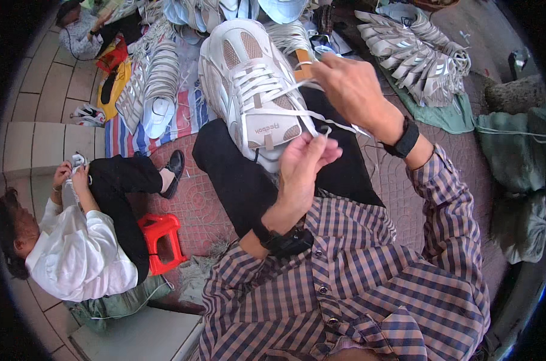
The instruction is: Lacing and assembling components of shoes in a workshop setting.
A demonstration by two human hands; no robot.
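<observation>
A white sneaker (249, 84) with beige mesh panels rests on my black-trousered legs, its toe pointing away from me. White laces (258, 84) run criss-cross over its tongue. My left hand (303, 165) is beside the tongue, thumb and forefinger pinched on a white lace. A small dark piece shows at those fingertips, too small to name. To the right of the shoe, my right hand (354, 93) is raised with curled fingers closed on a lace. Its fingertips are partly hidden. An orange-tan strip (303, 63) stands behind the laces by that hand.
Stacked shoe uppers (159, 78) lie on a striped sheet (183, 123) at left. More uppers (417, 54) lie on green cloth (447, 114) at far right. A person (80, 246) sits at left near a red stool (163, 240). Green sacks (513, 150) stand at right.
</observation>
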